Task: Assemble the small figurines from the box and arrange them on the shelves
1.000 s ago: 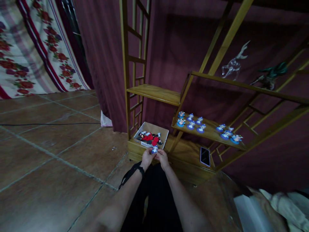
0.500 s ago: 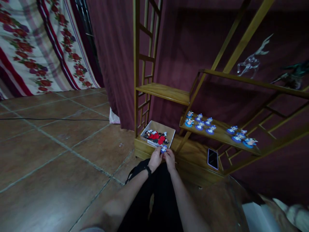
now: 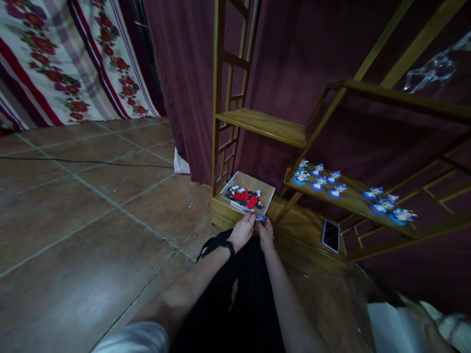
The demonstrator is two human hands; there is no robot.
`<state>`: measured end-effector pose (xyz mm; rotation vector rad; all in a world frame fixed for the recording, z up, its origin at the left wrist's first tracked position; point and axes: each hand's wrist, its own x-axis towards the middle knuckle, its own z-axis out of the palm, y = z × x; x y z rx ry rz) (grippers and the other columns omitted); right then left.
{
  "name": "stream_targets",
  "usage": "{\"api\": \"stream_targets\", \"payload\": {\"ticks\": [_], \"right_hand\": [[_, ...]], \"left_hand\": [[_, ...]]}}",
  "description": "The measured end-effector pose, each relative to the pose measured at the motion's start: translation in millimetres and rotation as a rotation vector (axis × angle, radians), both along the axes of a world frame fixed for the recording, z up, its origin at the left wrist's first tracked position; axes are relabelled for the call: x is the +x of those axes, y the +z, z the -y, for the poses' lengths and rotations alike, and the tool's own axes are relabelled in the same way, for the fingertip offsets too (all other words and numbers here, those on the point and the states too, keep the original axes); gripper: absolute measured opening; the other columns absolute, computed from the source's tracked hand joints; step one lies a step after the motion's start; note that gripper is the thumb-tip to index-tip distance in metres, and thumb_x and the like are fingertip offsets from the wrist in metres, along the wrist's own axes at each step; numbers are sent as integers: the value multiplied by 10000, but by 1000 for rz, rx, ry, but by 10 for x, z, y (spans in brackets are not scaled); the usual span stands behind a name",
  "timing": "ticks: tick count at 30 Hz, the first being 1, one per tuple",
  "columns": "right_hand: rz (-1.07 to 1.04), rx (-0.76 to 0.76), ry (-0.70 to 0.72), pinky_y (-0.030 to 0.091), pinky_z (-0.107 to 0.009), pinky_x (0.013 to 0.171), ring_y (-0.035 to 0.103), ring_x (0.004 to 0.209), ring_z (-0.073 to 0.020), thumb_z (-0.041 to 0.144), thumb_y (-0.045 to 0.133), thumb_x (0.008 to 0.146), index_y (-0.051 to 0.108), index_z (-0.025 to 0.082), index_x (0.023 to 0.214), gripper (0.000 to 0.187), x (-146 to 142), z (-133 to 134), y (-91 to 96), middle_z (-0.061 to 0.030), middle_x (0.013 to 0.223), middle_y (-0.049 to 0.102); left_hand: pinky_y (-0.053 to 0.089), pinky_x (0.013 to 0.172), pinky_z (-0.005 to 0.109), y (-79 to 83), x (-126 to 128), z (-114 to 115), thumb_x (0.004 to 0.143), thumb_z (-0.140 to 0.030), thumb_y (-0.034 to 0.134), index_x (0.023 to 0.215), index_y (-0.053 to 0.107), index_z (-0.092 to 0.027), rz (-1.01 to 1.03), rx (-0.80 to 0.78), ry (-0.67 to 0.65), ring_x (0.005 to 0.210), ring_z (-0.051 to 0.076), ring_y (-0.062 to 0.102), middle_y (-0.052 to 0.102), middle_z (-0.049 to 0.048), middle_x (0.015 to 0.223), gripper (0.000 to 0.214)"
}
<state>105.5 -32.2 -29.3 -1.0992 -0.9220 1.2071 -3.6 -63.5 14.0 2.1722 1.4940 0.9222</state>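
Note:
Between my two hands, just in front of the box, is a small blue and white figurine (image 3: 260, 217). My left hand (image 3: 243, 230) has its fingers closed on the figurine's left side. From the other side my right hand (image 3: 265, 232) pinches the same piece. Right behind them an open cardboard box (image 3: 267, 197) holds several red, black and white figurines (image 3: 245, 195). On the shelf to the right, several blue and white figurines (image 3: 318, 183) stand on round bases in small groups.
The wooden display shelf (image 3: 261, 125) has upright posts and lattice close to my hands. A phone (image 3: 331, 236) lies on its lower board at the right. High up at the right stands a clear glass animal figure (image 3: 432, 71). A black cable (image 3: 88, 161) crosses the tiled floor.
My view has turned, so the shelf's right-hand part sits further right and higher. Both hands still hold the figurine in front of the box, and it appears tilted differently.

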Motion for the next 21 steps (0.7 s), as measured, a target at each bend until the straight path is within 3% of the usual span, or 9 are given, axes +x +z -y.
{"api": "stream_targets", "payload": {"ticks": [12,21], "right_hand": [[-5,75,0,454,-294,783,561,821,-145,277,633,611,555,201,923,331,79,44,14,-9,918,610],[70,98,19,448,-309,799,557,838,-153,349,656,634,564,203,959,368,151,64,0,-24,937,613]], "left_hand": [[359,1027,371,-86,38,77,758,-10,395,1321,295,-132,-149,180,-13,1253,229,399,383,170,1362,585],[387,986,369,-14,-8,87,844,-65,320,1299,324,-74,-400,242,-61,1217,236,451,387,230,1363,455]]}}
